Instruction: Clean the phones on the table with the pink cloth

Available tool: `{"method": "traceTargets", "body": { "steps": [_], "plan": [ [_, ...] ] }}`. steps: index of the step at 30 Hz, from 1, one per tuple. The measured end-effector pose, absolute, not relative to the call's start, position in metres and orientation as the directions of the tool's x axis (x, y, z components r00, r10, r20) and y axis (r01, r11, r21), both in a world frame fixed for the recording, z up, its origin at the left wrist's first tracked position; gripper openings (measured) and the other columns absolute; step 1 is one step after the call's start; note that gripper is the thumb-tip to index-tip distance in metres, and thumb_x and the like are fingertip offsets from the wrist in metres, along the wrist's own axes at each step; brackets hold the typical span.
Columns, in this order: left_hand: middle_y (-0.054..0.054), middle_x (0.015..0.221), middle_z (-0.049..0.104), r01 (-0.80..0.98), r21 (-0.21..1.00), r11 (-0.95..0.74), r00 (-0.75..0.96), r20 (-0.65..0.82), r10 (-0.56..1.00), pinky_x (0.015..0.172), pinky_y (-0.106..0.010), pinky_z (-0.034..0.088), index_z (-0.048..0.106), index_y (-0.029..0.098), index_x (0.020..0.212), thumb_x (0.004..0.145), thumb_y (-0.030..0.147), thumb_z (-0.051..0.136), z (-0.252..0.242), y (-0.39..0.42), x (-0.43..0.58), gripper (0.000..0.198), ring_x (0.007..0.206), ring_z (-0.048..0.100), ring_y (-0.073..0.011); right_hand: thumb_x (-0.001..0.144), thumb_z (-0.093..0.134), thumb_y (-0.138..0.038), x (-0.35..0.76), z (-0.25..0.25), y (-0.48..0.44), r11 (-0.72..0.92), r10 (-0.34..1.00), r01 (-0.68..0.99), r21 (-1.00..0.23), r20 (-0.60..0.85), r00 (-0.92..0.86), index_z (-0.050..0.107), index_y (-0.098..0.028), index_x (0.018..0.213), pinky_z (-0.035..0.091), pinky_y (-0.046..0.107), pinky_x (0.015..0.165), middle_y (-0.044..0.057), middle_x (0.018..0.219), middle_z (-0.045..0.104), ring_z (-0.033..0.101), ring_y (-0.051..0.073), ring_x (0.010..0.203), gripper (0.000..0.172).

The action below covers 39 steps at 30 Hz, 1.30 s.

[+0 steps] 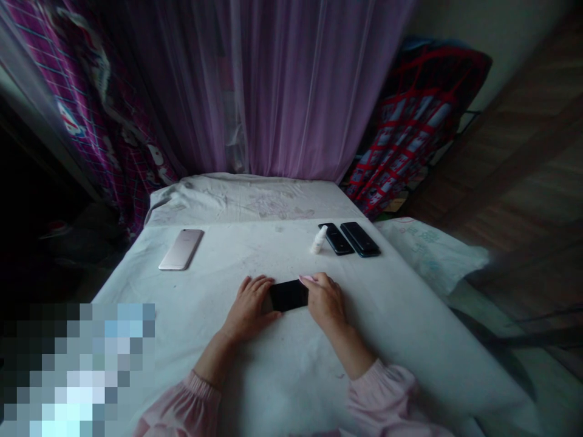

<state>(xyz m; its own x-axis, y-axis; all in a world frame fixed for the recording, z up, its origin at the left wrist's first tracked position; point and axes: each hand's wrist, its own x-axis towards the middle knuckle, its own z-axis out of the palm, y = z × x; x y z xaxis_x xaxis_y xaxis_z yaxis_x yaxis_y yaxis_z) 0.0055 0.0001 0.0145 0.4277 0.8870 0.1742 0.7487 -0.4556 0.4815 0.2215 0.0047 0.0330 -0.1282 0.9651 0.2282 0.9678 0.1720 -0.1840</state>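
The left hand [248, 308] and the right hand [325, 298] lay apart, touching opposite short ends of a black glass-fronted smartphone [288, 295]; whether they gripped it could not be told. It lay on a white cloth-covered surface [182, 340], nearer the person than a rose-gold smartphone [181, 249], a small white plastic bottle [319, 240] and two black smartphones [359, 239].

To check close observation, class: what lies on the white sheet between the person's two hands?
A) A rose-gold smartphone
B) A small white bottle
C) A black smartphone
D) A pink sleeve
C: the black smartphone lies flat on the white sheet, with the left hand and right hand at its two ends.
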Motion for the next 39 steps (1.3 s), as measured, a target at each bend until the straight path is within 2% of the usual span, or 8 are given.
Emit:
{"method": "traceTargets", "body": {
  "steps": [7, 11, 17, 24, 30, 39],
  "plan": [
    [-0.013, 0.135, 0.054, 0.755, 0.476, -0.451, 0.417, 0.181, 0.891, 0.113, -0.056, 0.020, 0.047, 0.020, 0.130, 0.072, 0.040, 0.075, 0.010, 0.000, 0.006, 0.067, 0.132, 0.042, -0.0306, 0.097, 0.040, -0.023, 0.180, 0.035, -0.005, 0.314, 0.934, 0.929, -0.196, 0.237, -0.266, 0.067, -0.030, 0.116, 0.037, 0.030, 0.076, 0.008, 0.098, 0.063, 0.056, 0.018, 0.088, 0.034],
    [-0.013, 0.136, 0.054, 0.759, 0.473, -0.448, 0.415, 0.179, 0.892, 0.113, -0.055, 0.020, 0.049, 0.020, 0.128, 0.072, 0.040, 0.075, 0.010, 0.000, 0.006, 0.065, 0.133, 0.040, -0.0309, 0.097, 0.040, -0.023, 0.167, 0.036, -0.007, 0.361, 0.922, 0.913, -0.188, 0.219, -0.319, 0.069, -0.029, 0.109, 0.036, 0.031, 0.074, 0.007, 0.099, 0.063, 0.056, 0.018, 0.088, 0.032],
    [-0.017, 0.145, 0.043, 0.775, 0.459, -0.434, 0.395, 0.183, 0.900, 0.112, -0.057, 0.023, 0.051, 0.018, 0.127, 0.069, 0.043, 0.077, 0.006, 0.002, 0.005, 0.068, 0.139, 0.030, -0.0340, 0.097, 0.041, -0.024, 0.168, 0.037, -0.002, 0.357, 0.925, 0.912, -0.203, 0.215, -0.314, 0.068, -0.032, 0.112, 0.035, 0.031, 0.077, 0.007, 0.102, 0.063, 0.056, 0.018, 0.092, 0.032],
    [-0.017, 0.143, 0.046, 0.772, 0.453, -0.446, 0.391, 0.215, 0.895, 0.112, -0.056, 0.025, 0.052, 0.017, 0.126, 0.069, 0.044, 0.077, 0.003, 0.002, 0.005, 0.068, 0.138, 0.032, -0.0336, 0.096, 0.044, -0.024, 0.176, 0.036, -0.025, 0.407, 0.904, 0.893, -0.191, 0.227, -0.363, 0.066, -0.034, 0.116, 0.036, 0.029, 0.074, 0.006, 0.099, 0.063, 0.056, 0.018, 0.089, 0.031],
    [-0.015, 0.140, 0.049, 0.765, 0.446, -0.464, 0.386, 0.259, 0.885, 0.112, -0.055, 0.026, 0.052, 0.019, 0.126, 0.073, 0.049, 0.073, 0.002, 0.001, 0.006, 0.065, 0.136, 0.037, -0.0323, 0.095, 0.048, -0.021, 0.189, 0.034, -0.049, 0.415, 0.900, 0.875, -0.248, 0.251, -0.355, 0.067, -0.033, 0.116, 0.039, 0.027, 0.075, 0.006, 0.096, 0.063, 0.057, 0.017, 0.087, 0.031],
    [-0.015, 0.140, 0.049, 0.768, 0.430, -0.474, 0.414, 0.231, 0.880, 0.112, -0.055, 0.024, 0.050, 0.019, 0.128, 0.070, 0.050, 0.076, 0.000, 0.003, 0.004, 0.071, 0.136, 0.036, -0.0329, 0.095, 0.045, -0.022, 0.171, 0.038, -0.010, 0.361, 0.926, 0.897, -0.255, 0.215, -0.311, 0.067, -0.034, 0.115, 0.039, 0.031, 0.076, 0.007, 0.101, 0.064, 0.057, 0.020, 0.092, 0.032]
  ]
}}
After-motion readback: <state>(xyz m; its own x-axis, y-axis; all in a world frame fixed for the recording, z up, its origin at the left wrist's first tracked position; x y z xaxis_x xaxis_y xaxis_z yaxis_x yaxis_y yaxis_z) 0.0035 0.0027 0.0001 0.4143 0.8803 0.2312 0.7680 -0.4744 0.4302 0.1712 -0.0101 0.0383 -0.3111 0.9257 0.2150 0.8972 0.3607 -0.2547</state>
